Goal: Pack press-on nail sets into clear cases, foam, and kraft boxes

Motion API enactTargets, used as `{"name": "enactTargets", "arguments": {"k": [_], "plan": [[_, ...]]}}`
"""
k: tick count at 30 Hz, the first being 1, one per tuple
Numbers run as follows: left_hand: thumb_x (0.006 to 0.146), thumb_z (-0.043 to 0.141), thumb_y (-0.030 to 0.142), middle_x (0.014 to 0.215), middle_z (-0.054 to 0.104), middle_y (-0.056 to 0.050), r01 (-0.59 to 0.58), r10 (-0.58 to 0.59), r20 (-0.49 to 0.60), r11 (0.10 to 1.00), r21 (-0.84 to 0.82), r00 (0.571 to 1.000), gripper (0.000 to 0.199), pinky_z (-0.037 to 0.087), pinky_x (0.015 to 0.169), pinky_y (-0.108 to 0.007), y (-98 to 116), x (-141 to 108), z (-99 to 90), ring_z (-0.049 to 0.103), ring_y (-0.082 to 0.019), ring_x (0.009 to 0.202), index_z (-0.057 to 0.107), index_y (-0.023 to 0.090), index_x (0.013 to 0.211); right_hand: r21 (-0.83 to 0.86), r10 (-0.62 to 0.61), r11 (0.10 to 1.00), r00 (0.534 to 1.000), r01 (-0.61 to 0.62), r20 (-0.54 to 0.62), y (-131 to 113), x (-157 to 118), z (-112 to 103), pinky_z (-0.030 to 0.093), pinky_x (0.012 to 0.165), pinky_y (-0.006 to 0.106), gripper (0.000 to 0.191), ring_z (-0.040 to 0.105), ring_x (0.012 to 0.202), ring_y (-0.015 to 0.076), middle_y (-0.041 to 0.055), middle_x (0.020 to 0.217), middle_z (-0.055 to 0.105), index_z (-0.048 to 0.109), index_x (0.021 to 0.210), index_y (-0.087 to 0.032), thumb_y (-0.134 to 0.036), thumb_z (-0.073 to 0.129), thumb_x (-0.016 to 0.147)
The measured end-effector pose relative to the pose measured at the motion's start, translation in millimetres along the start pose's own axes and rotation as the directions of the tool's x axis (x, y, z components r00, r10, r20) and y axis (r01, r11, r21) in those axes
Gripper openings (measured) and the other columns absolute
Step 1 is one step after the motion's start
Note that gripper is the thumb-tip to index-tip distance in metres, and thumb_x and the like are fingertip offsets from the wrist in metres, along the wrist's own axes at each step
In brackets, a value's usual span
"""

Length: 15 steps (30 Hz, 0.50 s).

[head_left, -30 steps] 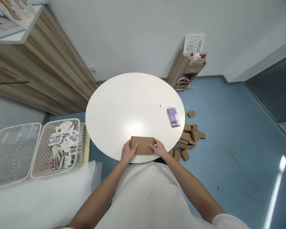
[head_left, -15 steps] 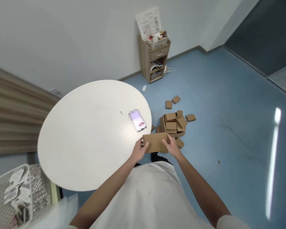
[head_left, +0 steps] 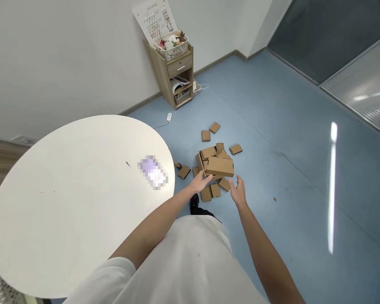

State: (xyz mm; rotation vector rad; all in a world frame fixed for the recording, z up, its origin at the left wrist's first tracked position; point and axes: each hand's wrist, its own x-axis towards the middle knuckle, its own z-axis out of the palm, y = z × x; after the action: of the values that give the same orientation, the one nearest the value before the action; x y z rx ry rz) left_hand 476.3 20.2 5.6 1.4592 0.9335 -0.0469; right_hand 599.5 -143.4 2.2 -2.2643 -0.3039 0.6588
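A brown cardboard box (head_left: 220, 166) is over the heap of small cardboard boxes (head_left: 208, 153); whether it rests on them or is in the air I cannot tell. My left hand (head_left: 200, 182) is open by the box's lower left corner, thumb stretched toward it; a light touch there cannot be ruled out. My right hand (head_left: 238, 192) is open, fingers apart, just off the box's lower right corner. The heap lies in and around a larger open carton (head_left: 199, 161) on the floor, partly hidden by the box.
To the left stands a white oval table (head_left: 82, 211) with a pixelated phone-like item (head_left: 153, 172) on it. More small boxes (head_left: 236, 149) lie scattered on the blue floor (head_left: 291, 177). A wooden cabinet (head_left: 164, 76) bearing a white basket (head_left: 176, 51) stands by the wall.
Both hands have come off the cardboard box they were gripping, and they are now spread apart. The box has shifted over the heap. The camera view has turned to the right.
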Motion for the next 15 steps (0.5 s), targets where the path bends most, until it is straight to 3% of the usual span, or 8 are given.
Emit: {"name": "enactTargets", "arguments": {"k": [5,9,15], "plan": [[0.058,0.062,0.057,0.13,0.042,-0.014,0.102,-0.102,0.048,0.995,0.017,0.994,0.075,0.028,0.098,-0.042,-28.0,-38.8,-18.6,0.037,-0.031,0.12,0.045,0.018,0.119,-0.039,0.009,0.999,0.992,-0.004,0.129,12.4,-14.8,25.1,0.035,0.094,0.038,0.069,0.038,0.118,0.0266,0.0131,0.133,0.032,0.027,0.131,-0.017,-0.049,0.045,0.073],[0.061,0.06,0.055,0.123,0.049,-0.017,0.159,-0.153,0.06,0.981,-0.108,0.986,0.071,0.039,0.089,-0.037,-56.2,-85.4,-44.5,0.049,-0.028,0.109,0.046,0.015,0.118,-0.016,-0.066,0.997,0.959,0.073,0.274,-8.1,-32.7,54.6,0.041,0.088,0.036,0.067,0.05,0.106,0.0237,0.0134,0.131,0.032,0.027,0.131,-0.019,-0.044,0.048,0.072],[0.068,0.053,0.055,0.114,0.055,-0.012,0.14,-0.193,-0.202,0.958,-0.251,0.96,0.063,0.042,0.085,-0.032,-98.0,-170.0,-95.9,0.054,-0.022,0.1,0.047,0.016,0.116,0.02,-0.236,0.967,0.871,0.252,0.431,-63.0,-76.2,103.2,0.045,0.081,0.034,0.06,0.057,0.09,0.0192,0.0104,0.127,0.036,0.032,0.128,-0.024,-0.039,0.048,0.073]]}}
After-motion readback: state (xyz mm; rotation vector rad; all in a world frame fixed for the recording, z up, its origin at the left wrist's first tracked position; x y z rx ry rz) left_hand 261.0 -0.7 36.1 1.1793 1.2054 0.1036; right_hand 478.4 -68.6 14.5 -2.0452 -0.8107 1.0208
